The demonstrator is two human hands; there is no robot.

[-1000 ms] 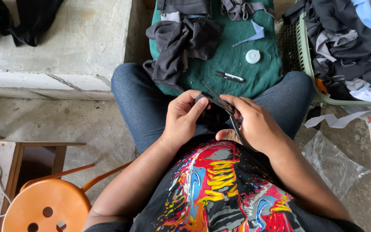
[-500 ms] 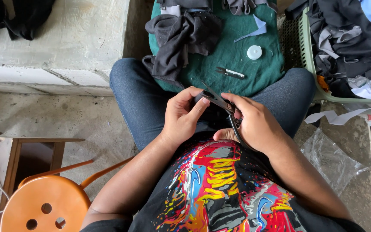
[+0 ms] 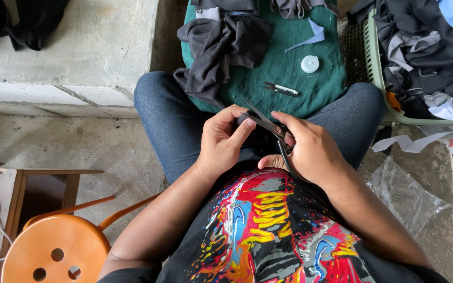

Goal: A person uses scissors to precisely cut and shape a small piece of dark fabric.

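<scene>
1. Nearest, the left hand [image 3: 224,139] pinches a small dark piece of fabric [image 3: 243,119] over the lap, its grip clamped on it as in the earlier frames.
2. The right hand [image 3: 310,149] holds black scissors [image 3: 268,126], fingers closed through the handles; the blades now point left across the fabric, barely shifted from half a second ago, so the cut looks under way.
3. Farther, on the green surface [image 3: 289,63], the small snips [image 3: 280,89], white cap [image 3: 310,64] and dark cloth pile [image 3: 221,44] lie unchanged.
</scene>
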